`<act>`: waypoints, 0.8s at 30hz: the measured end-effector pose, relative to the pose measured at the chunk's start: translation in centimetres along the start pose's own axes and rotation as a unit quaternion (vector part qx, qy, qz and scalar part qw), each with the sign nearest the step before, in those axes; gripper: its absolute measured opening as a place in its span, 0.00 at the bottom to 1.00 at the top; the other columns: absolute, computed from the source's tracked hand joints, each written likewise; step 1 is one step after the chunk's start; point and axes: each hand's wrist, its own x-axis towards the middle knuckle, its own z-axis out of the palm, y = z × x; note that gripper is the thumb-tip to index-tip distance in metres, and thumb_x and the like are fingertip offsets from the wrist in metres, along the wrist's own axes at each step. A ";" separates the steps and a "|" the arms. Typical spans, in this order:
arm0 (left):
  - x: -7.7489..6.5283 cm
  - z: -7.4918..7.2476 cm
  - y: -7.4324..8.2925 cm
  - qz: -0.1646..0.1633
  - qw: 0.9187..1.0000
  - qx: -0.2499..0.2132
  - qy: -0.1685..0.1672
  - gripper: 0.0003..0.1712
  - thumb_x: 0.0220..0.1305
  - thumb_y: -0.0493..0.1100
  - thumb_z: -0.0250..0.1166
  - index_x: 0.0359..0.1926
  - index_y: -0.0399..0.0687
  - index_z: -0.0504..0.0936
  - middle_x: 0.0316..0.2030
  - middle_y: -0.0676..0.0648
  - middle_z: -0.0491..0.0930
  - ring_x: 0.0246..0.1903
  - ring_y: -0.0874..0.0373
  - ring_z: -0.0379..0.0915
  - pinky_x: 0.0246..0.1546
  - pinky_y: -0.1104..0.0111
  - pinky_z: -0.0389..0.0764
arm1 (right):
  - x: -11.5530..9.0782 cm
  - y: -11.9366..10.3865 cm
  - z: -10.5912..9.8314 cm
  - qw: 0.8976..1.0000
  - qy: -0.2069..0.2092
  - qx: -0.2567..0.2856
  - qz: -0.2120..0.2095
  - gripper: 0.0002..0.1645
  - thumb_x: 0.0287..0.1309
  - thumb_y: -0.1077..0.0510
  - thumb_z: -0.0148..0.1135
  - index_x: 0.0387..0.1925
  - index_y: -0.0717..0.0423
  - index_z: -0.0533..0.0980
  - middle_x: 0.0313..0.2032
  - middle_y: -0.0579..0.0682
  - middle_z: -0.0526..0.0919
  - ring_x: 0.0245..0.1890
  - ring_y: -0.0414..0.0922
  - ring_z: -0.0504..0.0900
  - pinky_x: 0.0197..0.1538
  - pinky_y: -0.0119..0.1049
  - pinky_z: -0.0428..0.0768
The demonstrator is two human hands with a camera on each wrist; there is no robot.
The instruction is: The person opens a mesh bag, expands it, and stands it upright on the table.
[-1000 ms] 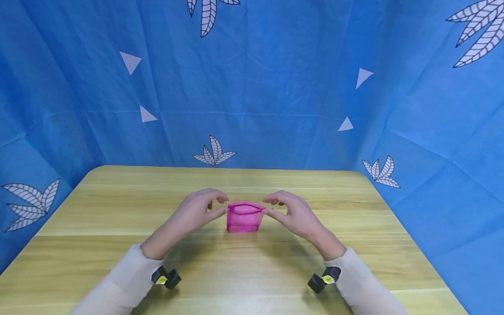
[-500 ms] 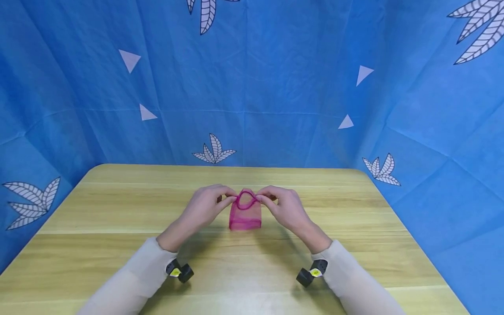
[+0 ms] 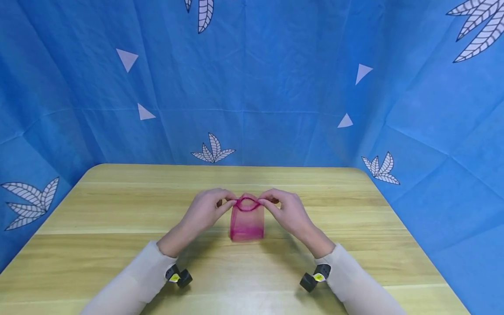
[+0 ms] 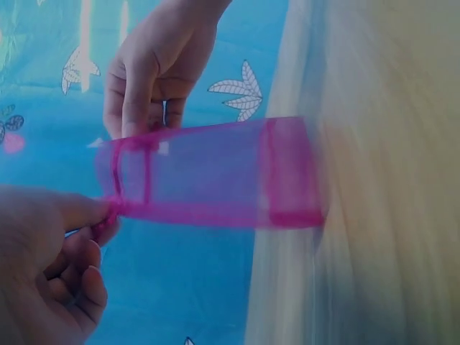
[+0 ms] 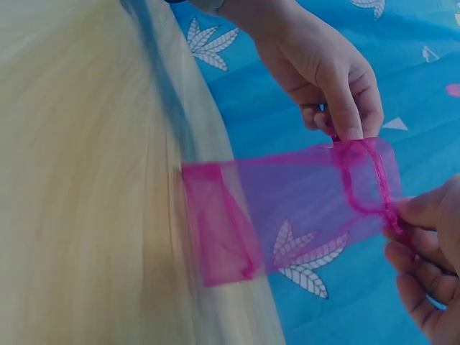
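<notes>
A small sheer pink organza bag (image 3: 247, 225) stands upright between both hands, its mouth toward the top with a darker band around it. My left hand (image 3: 204, 210) pinches the left side of the mouth between thumb and fingertips. On the opposite side, my right hand (image 3: 287, 212) pinches the rim the same way. In the left wrist view the bag (image 4: 208, 176) looks stretched out, with a doubled, denser pink strip along its bottom. The right wrist view shows a dark pink cord at the mouth beside the right hand (image 5: 431, 251). Through the thin fabric no contents show.
The wooden table (image 3: 118, 210) has pale grain and rounded far corners. Behind and to both sides hangs a blue curtain (image 3: 275, 87) with white leaves and triangles. A black wrist camera (image 3: 179, 276) sits at the left cuff, another black camera (image 3: 315, 278) at the right.
Both hands came closer together and pinched the rim. The mouth went from a wide slit to a rounder loop, then widened slightly. The bag's body now appears longer, its bottom nearer me.
</notes>
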 end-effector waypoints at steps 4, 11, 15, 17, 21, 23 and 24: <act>-0.5 0.0 0.2 0.026 0.999 0.008 0.026 0.06 0.63 0.43 0.69 0.41 0.53 0.87 0.35 0.56 0.84 0.26 0.65 0.69 0.28 0.70 0.74 | -0.6 0.1 0.0 0.999 0.025 0.000 -0.026 0.02 0.60 0.59 0.67 0.36 0.49 0.83 0.31 0.39 0.84 0.33 0.36 0.81 0.36 0.38 0.80; -0.9 0.4 0.3 0.063 0.997 0.030 0.040 0.06 0.61 0.41 0.70 0.40 0.51 0.87 0.34 0.54 0.84 0.28 0.65 0.73 0.29 0.72 0.76 | -1.1 0.2 0.4 1.000 0.016 -0.006 -0.026 0.03 0.60 0.60 0.67 0.37 0.50 0.83 0.31 0.41 0.85 0.33 0.36 0.82 0.36 0.40 0.81; -1.0 0.6 0.3 0.042 0.998 0.029 0.026 0.07 0.62 0.43 0.70 0.42 0.51 0.86 0.35 0.54 0.83 0.28 0.64 0.72 0.29 0.72 0.75 | -1.2 0.3 0.5 1.000 0.007 -0.015 -0.012 0.04 0.61 0.59 0.67 0.38 0.50 0.82 0.32 0.41 0.85 0.34 0.37 0.82 0.38 0.43 0.81; -0.9 0.6 0.3 0.021 0.999 0.022 0.019 0.08 0.62 0.45 0.69 0.43 0.51 0.86 0.36 0.54 0.83 0.28 0.64 0.72 0.29 0.71 0.75 | -1.2 0.2 0.4 1.000 0.006 -0.019 -0.004 0.04 0.60 0.58 0.68 0.38 0.50 0.82 0.33 0.41 0.85 0.35 0.38 0.83 0.38 0.41 0.81; -0.7 0.4 0.2 -0.009 1.000 0.011 0.010 0.11 0.63 0.46 0.69 0.45 0.50 0.85 0.38 0.54 0.82 0.29 0.63 0.72 0.30 0.70 0.75 | -1.0 0.3 0.1 1.000 0.000 -0.022 0.012 0.07 0.60 0.56 0.69 0.40 0.50 0.81 0.34 0.42 0.85 0.36 0.39 0.83 0.41 0.40 0.80; -0.7 0.3 0.2 -0.015 1.000 0.008 0.007 0.12 0.63 0.46 0.69 0.46 0.49 0.84 0.38 0.53 0.82 0.29 0.63 0.72 0.30 0.70 0.75 | -0.9 0.4 -0.1 1.000 -0.009 -0.021 0.017 0.09 0.59 0.55 0.69 0.41 0.51 0.80 0.36 0.43 0.85 0.38 0.40 0.82 0.44 0.43 0.80; -0.7 0.2 0.1 -0.017 1.000 0.006 0.006 0.13 0.63 0.46 0.69 0.47 0.49 0.84 0.39 0.53 0.82 0.29 0.63 0.71 0.30 0.70 0.75 | -0.9 0.4 -0.2 0.999 -0.013 -0.023 0.019 0.11 0.59 0.55 0.69 0.43 0.52 0.80 0.37 0.44 0.84 0.39 0.41 0.82 0.45 0.45 0.80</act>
